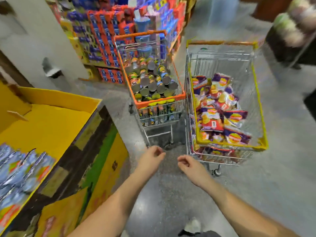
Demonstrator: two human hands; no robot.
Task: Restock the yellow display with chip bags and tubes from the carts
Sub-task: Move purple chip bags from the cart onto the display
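Both hands, left hand (154, 153) and right hand (187, 164), loose and holding nothing, near the chip bags (220, 108) and tubes (150, 81) in carts, ready to fill the yellow display (51, 127) at left.

Whole view motion-smeared; print on every pack unreadable. Beyond my left hand (152, 155), the tubes (150, 81) in the orange-rimmed cart (159, 100) show only lids; labels too blurred to read, lower layers hidden behind the wire. Beyond my right hand (187, 164), the chip bags (220, 110) in the yellow-rimmed cart (230, 146) have smeared logos; bags underneath hidden by those on top. Left of my left hand, the yellow display (51, 120) is cut by the frame's left edge, its silvery bags (22, 170) likewise cut and blurred. Both my forearms run off the bottom edge. Far right, beyond my right hand, a blurred stack (295, 23) I cannot identify.
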